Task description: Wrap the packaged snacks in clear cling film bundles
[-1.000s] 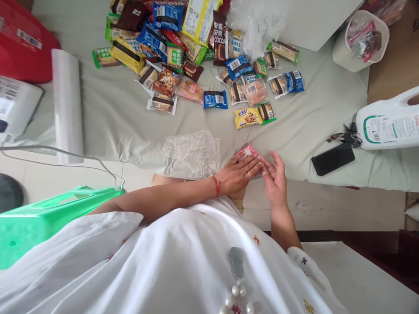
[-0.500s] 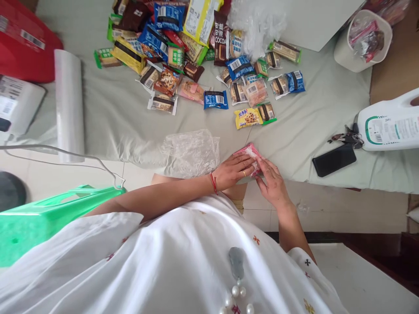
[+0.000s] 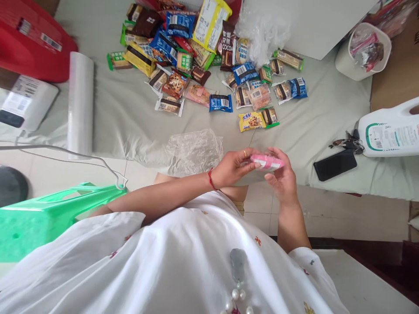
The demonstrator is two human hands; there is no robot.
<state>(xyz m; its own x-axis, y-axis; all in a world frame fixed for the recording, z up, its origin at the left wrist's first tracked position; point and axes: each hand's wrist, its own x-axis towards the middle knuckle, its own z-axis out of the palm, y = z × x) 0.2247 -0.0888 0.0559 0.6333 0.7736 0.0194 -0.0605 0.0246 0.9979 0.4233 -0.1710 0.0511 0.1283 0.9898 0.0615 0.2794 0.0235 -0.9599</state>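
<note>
My left hand pinches the left end of a small pink and white packet between thumb and fingers, raised above the edge of the cloth-covered surface. Around the packet's right end curves my right hand, its fingers behind it and its thumb apart below. Whether those fingers touch the packet I cannot tell; they are partly blurred. A crumpled clear plastic bag lies just left of my hands. Beyond them are a yellow cookie packet and a blue snack packet.
A heap of wrapped snacks spreads across the far side. To the right are a black phone, keys, a white jug and a white bin. A plastic roll, a label printer and a green stool stand left.
The pink packet was flat on the cloth under both hands. It has come up off the surface, tilted edge-on, in my left hand, and my right hand has turned and moved slightly right.
</note>
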